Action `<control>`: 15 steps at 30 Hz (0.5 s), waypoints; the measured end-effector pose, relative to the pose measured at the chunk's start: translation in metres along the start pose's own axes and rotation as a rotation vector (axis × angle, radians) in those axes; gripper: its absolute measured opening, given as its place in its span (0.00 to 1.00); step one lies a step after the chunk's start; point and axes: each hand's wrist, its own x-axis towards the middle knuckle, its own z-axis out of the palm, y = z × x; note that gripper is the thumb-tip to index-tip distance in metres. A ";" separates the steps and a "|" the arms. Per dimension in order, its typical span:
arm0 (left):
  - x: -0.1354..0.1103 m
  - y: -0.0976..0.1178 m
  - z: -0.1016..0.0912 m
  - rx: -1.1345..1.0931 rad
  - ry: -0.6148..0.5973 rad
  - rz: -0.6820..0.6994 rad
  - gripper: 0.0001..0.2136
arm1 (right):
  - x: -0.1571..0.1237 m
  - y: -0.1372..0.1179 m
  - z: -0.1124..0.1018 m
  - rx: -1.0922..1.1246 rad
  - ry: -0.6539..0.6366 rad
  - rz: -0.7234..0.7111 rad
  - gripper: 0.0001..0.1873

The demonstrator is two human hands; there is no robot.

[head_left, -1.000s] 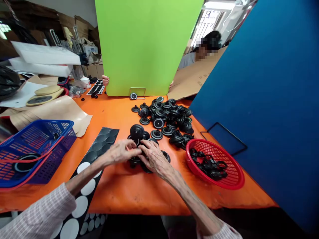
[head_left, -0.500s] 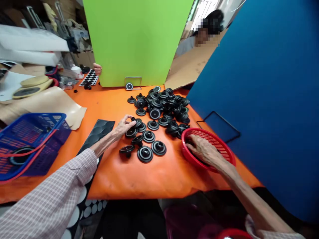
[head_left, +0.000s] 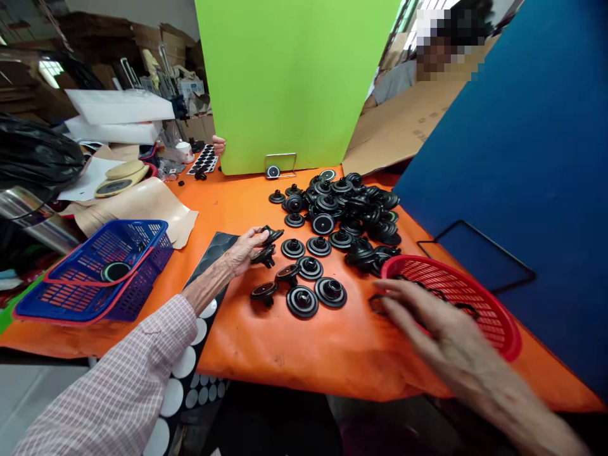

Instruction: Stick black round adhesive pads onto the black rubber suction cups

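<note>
The orange-covered surface (head_left: 247, 354) runs ahead, with a green board (head_left: 285, 82) at 12 o'clock and a blue panel (head_left: 522, 158) at 2. A blue plastic basket (head_left: 118, 223) sits at 8 o'clock; a red plastic basket (head_left: 456, 269) sits at 3–4, tilted. A heap of black moulded discs (head_left: 346, 212) lies at 12–1, w/ a loose group (head_left: 310, 268) spaced out just below it, mid-surface. The discs look light, semi-stiff, rubber or plastic, matte, so prob. not fragile, though ribbed rims may snag in the heap. Best hold: pinch the central stub or outer rim w/ fingertips. L hand (head_left: 244, 251) appears closed on a disc (head_left: 272, 235) at the fingertips, a 2nd disc (head_left: 263, 256) just below. R hand (head_left: 441, 323) is blurred, fingers spread over the red basket's near side, nothing visibly held.
</note>
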 end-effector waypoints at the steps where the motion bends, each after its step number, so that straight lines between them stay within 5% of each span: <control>1: -0.006 0.001 0.000 -0.009 -0.014 -0.030 0.14 | -0.005 -0.012 0.011 0.068 -0.071 0.011 0.12; 4: -0.030 0.004 0.000 -0.024 -0.047 -0.099 0.13 | -0.020 -0.028 0.044 0.043 -0.192 0.086 0.16; 7: -0.054 0.002 0.003 -0.013 -0.103 -0.172 0.15 | -0.023 -0.035 0.060 -0.085 -0.075 0.211 0.19; 12: -0.095 -0.010 0.013 0.158 -0.225 -0.174 0.20 | -0.006 -0.083 0.073 0.577 -0.121 0.287 0.24; 15: -0.121 -0.018 0.014 0.075 -0.127 -0.243 0.19 | -0.006 -0.112 0.092 0.811 -0.089 0.388 0.18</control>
